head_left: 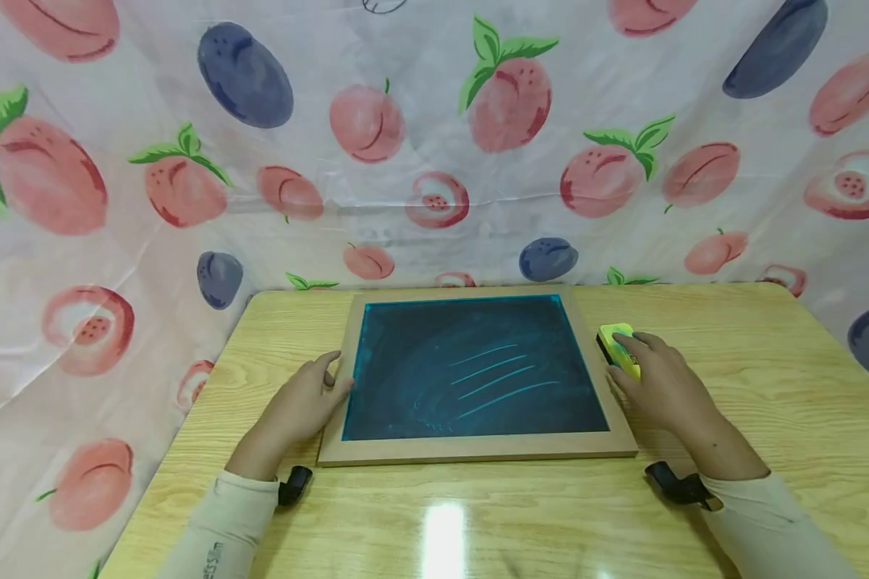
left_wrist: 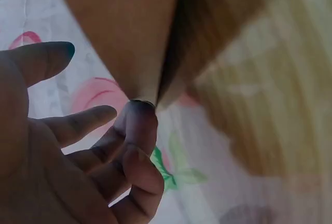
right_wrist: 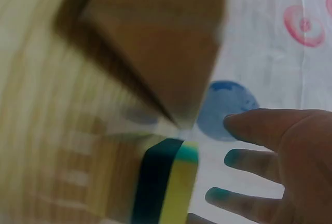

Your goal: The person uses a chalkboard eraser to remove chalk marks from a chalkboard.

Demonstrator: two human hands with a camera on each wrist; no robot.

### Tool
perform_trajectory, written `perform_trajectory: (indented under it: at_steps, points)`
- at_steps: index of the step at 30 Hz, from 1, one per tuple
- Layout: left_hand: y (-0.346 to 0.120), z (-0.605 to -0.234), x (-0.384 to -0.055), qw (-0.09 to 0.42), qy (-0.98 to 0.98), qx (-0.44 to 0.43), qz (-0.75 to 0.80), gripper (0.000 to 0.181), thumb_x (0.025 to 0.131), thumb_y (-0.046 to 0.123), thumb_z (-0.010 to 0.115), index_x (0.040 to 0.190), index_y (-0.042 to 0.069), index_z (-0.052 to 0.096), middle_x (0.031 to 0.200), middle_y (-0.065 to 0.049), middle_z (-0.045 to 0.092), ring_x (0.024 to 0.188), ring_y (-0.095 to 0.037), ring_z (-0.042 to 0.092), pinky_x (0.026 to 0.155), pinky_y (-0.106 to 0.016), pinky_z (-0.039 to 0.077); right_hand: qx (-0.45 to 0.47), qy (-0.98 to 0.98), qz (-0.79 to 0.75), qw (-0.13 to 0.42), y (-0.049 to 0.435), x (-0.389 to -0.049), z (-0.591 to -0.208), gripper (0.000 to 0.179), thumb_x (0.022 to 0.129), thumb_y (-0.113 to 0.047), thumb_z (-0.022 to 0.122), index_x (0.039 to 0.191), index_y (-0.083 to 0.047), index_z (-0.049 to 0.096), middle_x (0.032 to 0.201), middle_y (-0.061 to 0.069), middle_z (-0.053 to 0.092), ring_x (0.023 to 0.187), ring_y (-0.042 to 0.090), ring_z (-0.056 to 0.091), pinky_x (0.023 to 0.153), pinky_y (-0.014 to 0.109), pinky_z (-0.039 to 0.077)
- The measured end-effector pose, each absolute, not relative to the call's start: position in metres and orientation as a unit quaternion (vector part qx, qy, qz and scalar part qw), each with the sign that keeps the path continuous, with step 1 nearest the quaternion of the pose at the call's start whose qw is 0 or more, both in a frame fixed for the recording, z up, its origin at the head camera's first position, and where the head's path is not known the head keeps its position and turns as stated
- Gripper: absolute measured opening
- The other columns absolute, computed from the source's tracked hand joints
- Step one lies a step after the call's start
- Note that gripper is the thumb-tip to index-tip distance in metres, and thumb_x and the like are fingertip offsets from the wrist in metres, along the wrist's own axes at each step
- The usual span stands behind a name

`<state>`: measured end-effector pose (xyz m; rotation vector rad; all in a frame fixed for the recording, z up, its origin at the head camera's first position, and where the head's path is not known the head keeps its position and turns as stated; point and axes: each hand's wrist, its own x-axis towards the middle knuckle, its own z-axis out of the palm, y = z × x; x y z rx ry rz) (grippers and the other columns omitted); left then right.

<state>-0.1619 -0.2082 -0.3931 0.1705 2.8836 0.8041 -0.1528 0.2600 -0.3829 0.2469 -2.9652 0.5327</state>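
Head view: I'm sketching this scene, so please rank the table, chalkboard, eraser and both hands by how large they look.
1. Table
2. Chalkboard
3. Left hand and right hand: too alike to rank
4. Eraser, partly covered

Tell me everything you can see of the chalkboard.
The chalkboard is a dark rectangle, edged in brighter blue, within a pale, wood-looking frame. Four slanting light-blue strokes mark its middle and right, with faint bluish smudges nearby. It lies face up on the table, its long sides running left to right. The left hand appears to touch its left edge.
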Motion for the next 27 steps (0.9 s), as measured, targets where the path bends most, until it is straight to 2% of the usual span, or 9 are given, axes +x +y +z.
perform_trajectory:
  at_steps: [6, 8, 11, 13, 18, 21, 25, 27]
  points:
    - [-0.214, -0.399, -0.162, 0.117, 0.939, 0.089, 0.311, 0.072, 0.094, 0.043, 0.045, 0.149, 0.007, 0.013, 0.139, -0.019, 0.037, 0.130, -0.031, 0.035, 0.104, -0.053, 0.031, 0.056, -0.984, 0.166, 0.020, 0.269, -0.157, -0.390, 0.061, 0.087, -0.021, 0.061, 0.137, 0.005, 0.037, 0.132, 0.036, 0.035, 0.111, 0.054, 0.041, 0.086, 0.063, 0.039]
    - [-0.215, -0.402, -0.163, 0.127, 0.935, 0.094, 0.316, 0.074, 0.094, 0.043, 0.045, 0.149, 0.007, 0.009, 0.136, -0.019, 0.038, 0.126, -0.030, 0.037, 0.102, -0.052, 0.033, 0.057, -0.986, 0.158, 0.013, 0.271, -0.158, -0.393, 0.062, 0.086, -0.019, 0.061, 0.136, 0.007, 0.037, 0.131, 0.037, 0.035, 0.111, 0.054, 0.042, 0.087, 0.062, 0.039]
    - [-0.217, -0.407, -0.164, 0.134, 0.930, 0.090, 0.331, 0.075, 0.094, 0.041, 0.046, 0.149, 0.009, 0.006, 0.123, -0.015, 0.046, 0.112, -0.025, 0.047, 0.096, -0.044, 0.039, 0.063, -0.987, 0.149, 0.008, 0.273, -0.158, -0.395, 0.062, 0.086, -0.016, 0.062, 0.136, 0.009, 0.036, 0.130, 0.037, 0.036, 0.112, 0.053, 0.043, 0.089, 0.062, 0.038]
    - [-0.218, -0.409, -0.165, 0.136, 0.928, 0.089, 0.334, 0.075, 0.094, 0.040, 0.047, 0.150, 0.011, 0.005, 0.114, -0.012, 0.047, 0.103, -0.021, 0.048, 0.091, -0.040, 0.040, 0.066, -0.987, 0.149, 0.003, 0.275, -0.158, -0.396, 0.063, 0.086, -0.015, 0.062, 0.137, 0.009, 0.035, 0.130, 0.037, 0.035, 0.112, 0.053, 0.042, 0.089, 0.063, 0.038]
    - [-0.219, -0.409, -0.163, 0.134, 0.930, 0.095, 0.330, 0.072, 0.094, 0.043, 0.046, 0.150, 0.015, 0.009, 0.129, -0.015, 0.044, 0.118, -0.026, 0.043, 0.097, -0.046, 0.036, 0.064, -0.985, 0.158, -0.016, 0.279, -0.156, -0.395, 0.065, 0.085, -0.013, 0.059, 0.141, 0.004, 0.030, 0.132, 0.037, 0.032, 0.110, 0.052, 0.043, 0.087, 0.063, 0.039]
    - [-0.218, -0.410, -0.164, 0.136, 0.929, 0.098, 0.331, 0.072, 0.094, 0.045, 0.045, 0.150, 0.017, 0.009, 0.139, -0.017, 0.037, 0.128, -0.030, 0.037, 0.101, -0.051, 0.033, 0.070, -0.985, 0.157, -0.019, 0.281, -0.155, -0.394, 0.065, 0.084, -0.013, 0.058, 0.140, 0.005, 0.031, 0.127, 0.038, 0.037, 0.105, 0.049, 0.048, 0.083, 0.060, 0.041]
    - [-0.219, -0.409, -0.162, 0.144, 0.928, 0.093, 0.332, 0.072, 0.094, 0.046, 0.043, 0.150, 0.019, 0.007, 0.147, -0.018, 0.028, 0.138, -0.036, 0.020, 0.105, -0.057, 0.025, 0.082, -0.986, 0.148, -0.013, 0.281, -0.155, -0.393, 0.063, 0.085, -0.015, 0.058, 0.139, 0.007, 0.033, 0.121, 0.037, 0.045, 0.098, 0.045, 0.052, 0.079, 0.057, 0.044]
    - [-0.220, -0.408, -0.160, 0.147, 0.927, 0.088, 0.332, 0.072, 0.094, 0.046, 0.043, 0.150, 0.019, 0.007, 0.147, -0.019, 0.027, 0.138, -0.037, 0.021, 0.105, -0.058, 0.025, 0.083, -0.986, 0.143, -0.008, 0.280, -0.155, -0.393, 0.063, 0.086, -0.017, 0.059, 0.138, 0.007, 0.034, 0.119, 0.036, 0.046, 0.099, 0.046, 0.053, 0.080, 0.058, 0.043]
